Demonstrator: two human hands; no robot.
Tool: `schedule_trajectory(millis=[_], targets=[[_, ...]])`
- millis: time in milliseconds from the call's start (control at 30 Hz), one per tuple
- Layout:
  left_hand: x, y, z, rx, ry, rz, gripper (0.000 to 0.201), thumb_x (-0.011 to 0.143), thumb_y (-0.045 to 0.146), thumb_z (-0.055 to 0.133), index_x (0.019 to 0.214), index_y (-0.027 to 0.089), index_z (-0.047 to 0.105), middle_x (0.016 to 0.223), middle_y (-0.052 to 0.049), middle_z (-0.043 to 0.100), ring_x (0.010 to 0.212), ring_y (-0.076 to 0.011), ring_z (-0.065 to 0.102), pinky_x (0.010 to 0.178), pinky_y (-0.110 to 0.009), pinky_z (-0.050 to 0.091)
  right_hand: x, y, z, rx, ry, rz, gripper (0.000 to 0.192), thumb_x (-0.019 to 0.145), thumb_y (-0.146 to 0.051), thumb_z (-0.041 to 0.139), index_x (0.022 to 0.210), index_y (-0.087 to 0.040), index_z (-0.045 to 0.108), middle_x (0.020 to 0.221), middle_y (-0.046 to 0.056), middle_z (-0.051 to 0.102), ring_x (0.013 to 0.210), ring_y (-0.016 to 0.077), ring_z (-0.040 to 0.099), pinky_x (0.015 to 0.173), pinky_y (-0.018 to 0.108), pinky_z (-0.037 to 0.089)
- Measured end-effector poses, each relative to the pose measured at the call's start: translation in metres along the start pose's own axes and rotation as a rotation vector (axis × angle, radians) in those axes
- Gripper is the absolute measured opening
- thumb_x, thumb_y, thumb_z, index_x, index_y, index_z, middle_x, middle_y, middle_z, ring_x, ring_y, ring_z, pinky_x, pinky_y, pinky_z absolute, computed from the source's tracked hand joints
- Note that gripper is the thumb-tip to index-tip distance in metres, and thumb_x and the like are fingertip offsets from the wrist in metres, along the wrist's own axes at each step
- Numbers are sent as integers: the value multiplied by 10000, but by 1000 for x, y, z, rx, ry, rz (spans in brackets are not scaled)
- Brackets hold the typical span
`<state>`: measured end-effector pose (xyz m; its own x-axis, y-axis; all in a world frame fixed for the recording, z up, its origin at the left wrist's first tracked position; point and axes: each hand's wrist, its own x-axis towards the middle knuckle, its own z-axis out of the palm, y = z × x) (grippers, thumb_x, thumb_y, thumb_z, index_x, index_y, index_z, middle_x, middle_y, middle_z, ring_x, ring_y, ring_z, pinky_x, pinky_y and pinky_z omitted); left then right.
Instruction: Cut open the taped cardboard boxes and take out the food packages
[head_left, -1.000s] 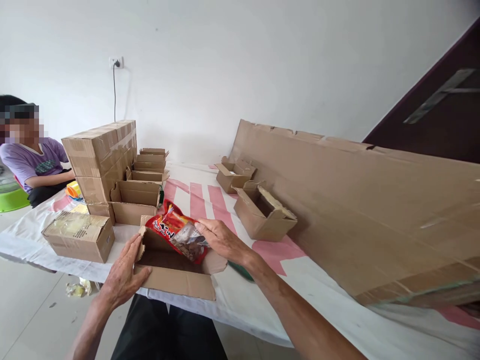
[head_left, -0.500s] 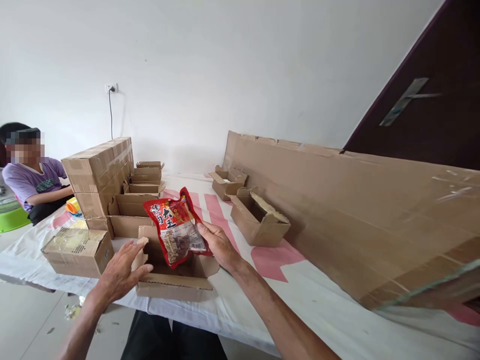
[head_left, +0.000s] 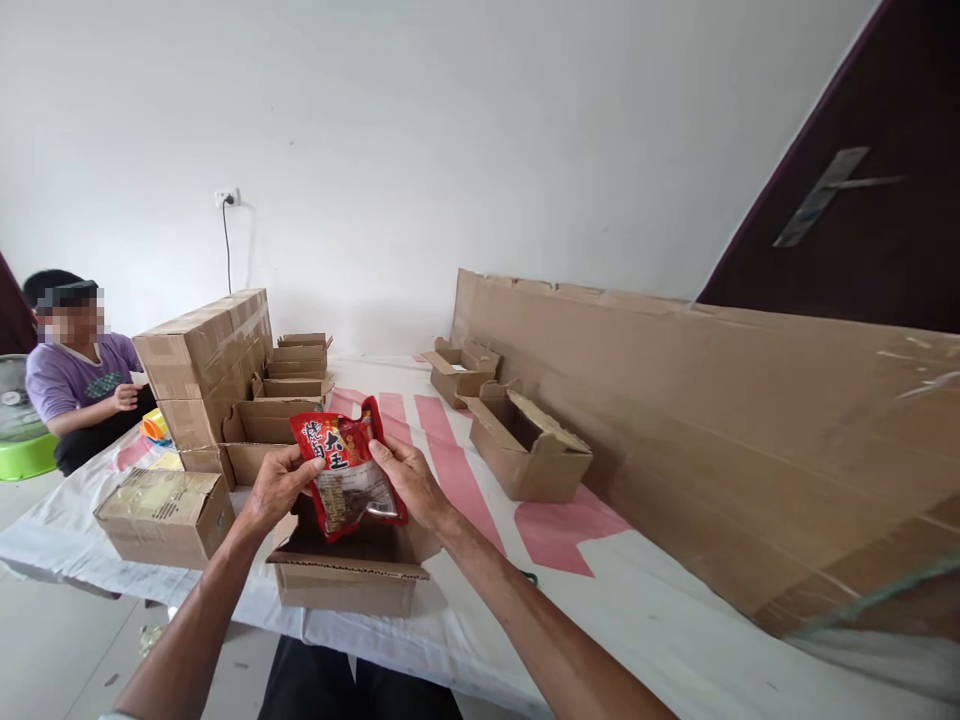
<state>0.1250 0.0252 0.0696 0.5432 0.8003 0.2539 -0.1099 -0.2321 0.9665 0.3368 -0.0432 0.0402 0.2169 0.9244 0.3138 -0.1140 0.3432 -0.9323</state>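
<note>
One red bag (head_left: 349, 490) is held by both hands above the mouth of one open box (head_left: 345, 590), near the front edge of the cloth-covered surface (head_left: 465, 615). Its left edge is pinched by the left hand (head_left: 277, 488) and its right edge is pinched by the right hand (head_left: 409, 482), with the thumbs laid on the printed face; by this, it seems, the soft bag is spread flat and is prevented from folding. The flaps at the two sides of the box are turned outward, probably so that the mouth is not blocked. A large cardboard sheet (head_left: 660, 420) is set on edge at the right, perhaps as a screen. As for the numbers, two open boxes (head_left: 525, 465) are placed beside this sheet, and at least four are counted in the row of open boxes (head_left: 262, 420) along the stack of boxes (head_left: 202, 370). The boxes in the stack cannot be counted exactly, because their joints are covered by tape. One closed box (head_left: 161, 515) is laid at the left, and one person (head_left: 82, 385) in a purple shirt is seen beyond it.
</note>
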Motion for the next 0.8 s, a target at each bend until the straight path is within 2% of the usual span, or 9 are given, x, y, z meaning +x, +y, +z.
schedule_trajectory(millis=[133,300,400,467,600,667,800], targets=[[6,-2,1,-24,6,-39,631,723,752,865,820,130,819,747,-60,788,638,-191,700,627,-292,575,5,4,-2,36,78,15,627,765,-841,742,738,-223,638,655,-15,623,598,160,511,575,302,431],[12,-9,4,-53,5,-28,617,724,743,869,840,138,836,787,-74,805,737,-241,739,720,-344,602,1,8,-2,135,63,65,587,760,-817,756,815,-235,714,809,46,755,760,239,678,723,362,546],[16,-12,7,-71,27,-20,607,748,736,856,873,142,837,817,-75,808,794,-258,749,750,-352,602,3,8,-2,181,91,82,576,724,-800,793,835,-239,729,869,62,787,835,266,718,777,387,574],[17,-13,8,-70,-25,-26,615,753,718,863,962,139,846,868,-84,818,835,-269,757,774,-360,606,7,6,-3,181,152,69,587,700,-802,808,827,-235,725,873,59,792,832,266,716,766,389,575],[14,-21,9,33,-168,-47,656,663,615,968,1078,123,841,959,-108,832,870,-280,760,777,-346,599,16,0,-2,133,230,23,617,704,-826,784,836,-226,730,887,59,800,850,267,711,775,388,574],[12,-26,8,46,-167,-58,652,671,612,965,1078,119,840,960,-112,835,863,-276,760,782,-351,601,18,-2,0,141,209,6,619,718,-832,772,828,-224,729,876,59,797,852,264,714,775,381,575],[13,-27,5,-47,-133,-48,595,701,579,961,1067,127,837,960,-105,840,863,-263,770,853,-374,610,17,3,0,174,87,15,587,771,-798,760,871,-220,740,871,51,787,848,250,718,762,367,576]])
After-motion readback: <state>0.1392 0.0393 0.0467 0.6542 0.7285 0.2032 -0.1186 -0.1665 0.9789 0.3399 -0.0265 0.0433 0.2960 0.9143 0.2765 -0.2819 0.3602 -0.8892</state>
